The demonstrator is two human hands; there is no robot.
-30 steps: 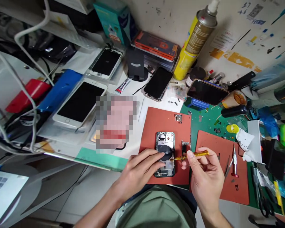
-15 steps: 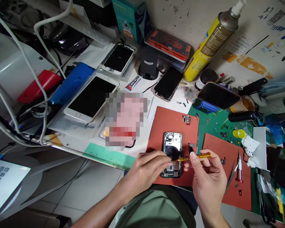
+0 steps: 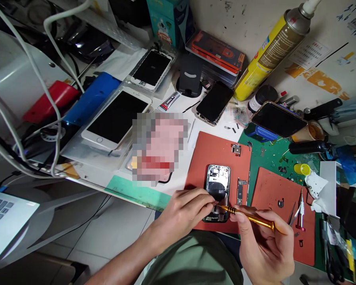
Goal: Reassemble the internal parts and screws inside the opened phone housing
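Note:
An opened phone body (image 3: 218, 178) with bare inner parts lies on a red-brown mat (image 3: 201, 158). Over its lower half, my left hand (image 3: 190, 208) has its fingers pinched together; whatever is between the fingertips is too small to make out. My right hand (image 3: 267, 241) grips a gold screwdriver (image 3: 252, 217) with thumb and fingers. The screwdriver slants down to the right, its tip close to my left fingertips. Right of the phone body, a small logic board (image 3: 240, 192) lies on the mat, and a small metal part (image 3: 236, 149) sits near the mat's top.
On a second red-brown mat (image 3: 267, 190) lie tweezers (image 3: 291, 213), a silver screwdriver (image 3: 301, 209) and tiny parts. A yellow spray can (image 3: 268, 55) stands behind. Phones, including a white one (image 3: 117, 114), and a glue tube (image 3: 169, 101) lie left. Cables (image 3: 52, 47) hang at far left.
My right hand has moved down and right, tilting the screwdriver from nearly level to a slant with its handle end lower. My left hand stays almost in place. The view has shifted slightly.

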